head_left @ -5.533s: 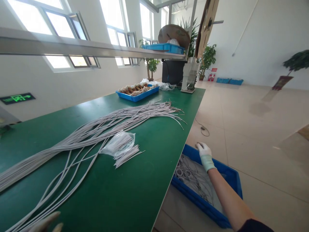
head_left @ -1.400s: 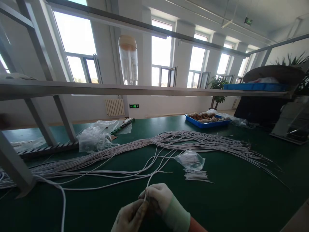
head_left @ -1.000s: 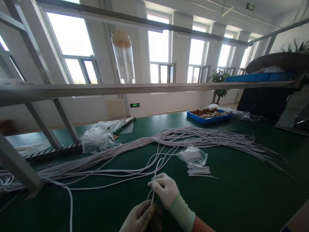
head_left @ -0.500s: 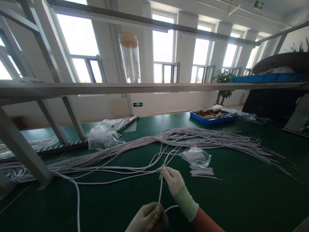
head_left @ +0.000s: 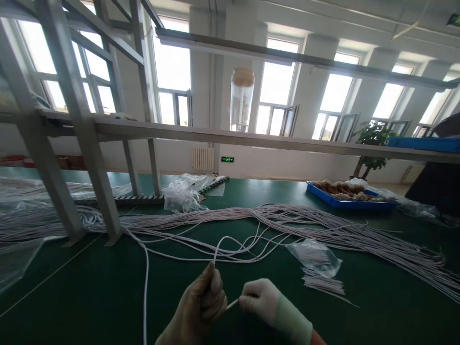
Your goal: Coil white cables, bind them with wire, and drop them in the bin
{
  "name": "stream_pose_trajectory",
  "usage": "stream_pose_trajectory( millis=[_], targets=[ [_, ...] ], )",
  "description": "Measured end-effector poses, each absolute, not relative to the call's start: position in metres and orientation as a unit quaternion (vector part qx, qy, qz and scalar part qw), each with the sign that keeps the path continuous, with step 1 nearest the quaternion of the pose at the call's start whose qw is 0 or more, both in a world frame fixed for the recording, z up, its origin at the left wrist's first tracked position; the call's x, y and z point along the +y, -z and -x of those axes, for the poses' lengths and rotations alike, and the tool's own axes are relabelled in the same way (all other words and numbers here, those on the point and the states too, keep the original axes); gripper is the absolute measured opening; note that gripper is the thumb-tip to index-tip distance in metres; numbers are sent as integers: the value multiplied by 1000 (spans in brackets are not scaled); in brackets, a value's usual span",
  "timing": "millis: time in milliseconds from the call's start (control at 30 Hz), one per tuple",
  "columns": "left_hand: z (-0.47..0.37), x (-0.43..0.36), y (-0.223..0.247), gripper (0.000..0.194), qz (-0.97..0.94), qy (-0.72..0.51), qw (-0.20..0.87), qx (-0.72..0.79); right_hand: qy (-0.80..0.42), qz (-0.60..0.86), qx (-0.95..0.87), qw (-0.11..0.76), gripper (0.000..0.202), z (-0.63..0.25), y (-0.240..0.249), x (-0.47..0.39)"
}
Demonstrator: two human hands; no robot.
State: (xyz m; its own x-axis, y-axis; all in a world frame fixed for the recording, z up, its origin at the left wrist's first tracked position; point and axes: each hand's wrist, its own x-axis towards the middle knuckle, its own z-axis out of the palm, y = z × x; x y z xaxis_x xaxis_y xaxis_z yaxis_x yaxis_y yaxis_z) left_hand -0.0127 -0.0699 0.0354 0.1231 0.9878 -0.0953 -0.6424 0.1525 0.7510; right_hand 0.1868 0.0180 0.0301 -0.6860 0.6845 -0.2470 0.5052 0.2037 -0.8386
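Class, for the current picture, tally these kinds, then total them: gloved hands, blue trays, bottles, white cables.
Gloved hands: 2 (left hand, right hand)
Blue trays: 2 (table tray, shelf tray)
Bottles: 1
White cables: too overlapped to count
Total: 5, cables left out

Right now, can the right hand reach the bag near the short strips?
Probably yes: the bag lies just beyond the right hand, nothing visible between, though that hand holds a cable.

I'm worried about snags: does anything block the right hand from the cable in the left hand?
Nothing visible: the right hand holds the cable directly, with a short stretch showing between it and the left hand. The plastic bag lies beyond, to the right.
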Motion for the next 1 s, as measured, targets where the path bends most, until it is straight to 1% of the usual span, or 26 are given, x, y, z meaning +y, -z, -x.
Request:
stream_pose_trajectory(
  millis=[33, 133, 200, 333, 367, 467, 567, 667, 800, 900, 1000],
  targets=[
    [13, -70, -35, 54, -302, -560, 700, 324, -470, 405, -779, 91, 19, -188, -35, 25],
    [10, -69, -32, 44, -346, -470, 700, 410, -390, 434, -804, 111, 16, -182, -52, 39],
    [6, -67, -25, 38, -348, -446, 697, 441, -355, 425, -822, 131, 16, -171, -62, 35],
    [3, -67, -7, 22, -312, -520, 656, 449, -306, 432, -831, 169, 20, -146, -60, 2],
    [4, -68, -4, 22, -303, -544, 644, 445, -308, 437, -827, 174, 20, -142, -55, -7],
    [7, -71, -2, 22, -283, -590, 632, 415, -338, 427, -818, 185, 20, -139, -33, -25],
    [6, -71, -9, 27, -225, -637, 659, 330, -383, 396, -814, 185, 25, -145, -10, -27],
    [9, -70, -21, 35, -142, -675, 680, 251, -441, 376, -799, 160, 38, -155, 10, -17],
    [22, -75, -35, 27, -99, -700, 675, 211, -537, 403, -728, 138, 56, -167, 21, 11],
    [31, -82, -43, 29, -158, -687, 681, 200, -585, 416, -682, 137, 65, -168, 11, 37],
    [29, -82, -45, 35, -263, -578, 720, 280, -595, 411, -669, 173, 65, -160, -11, 58]
  ],
)
